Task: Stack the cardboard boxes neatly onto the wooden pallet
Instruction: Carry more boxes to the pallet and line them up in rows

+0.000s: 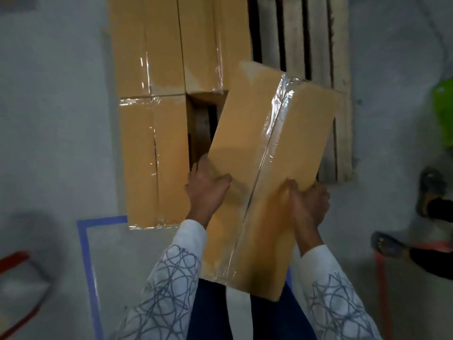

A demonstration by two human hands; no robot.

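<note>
Step in hand: carrying one box to the pallet, not yet set down. A long tan cardboard box (264, 148), sealed down its middle seam with clear tape, is up in the air and tilted. Its far end is over the pale wooden slatted pallet (318, 45) and its near end is over the person's legs.

The left hand (206, 190) grasps the box's left side, thumb on top and fingers wrapped under. The right hand (308, 202) grasps the right edge, fingers curled round it. Sleeves are white with a grey scribble pattern.

On the pallet's left part lie other tan taped boxes (166, 45), with one nearer tan box (152, 163) in front of them, all lying parallel. There is a dark gap just right of that nearer box. The pallet's right part is bare slats.

Next move, as a judgement: square the held box to its neighbours, lower it into the gap and slide it flush. Likely risk is landing skewed or catching a corner.

Also on the floor: a blue tape outline (85, 253), and another person's sandalled feet (431, 190) at right.
</note>
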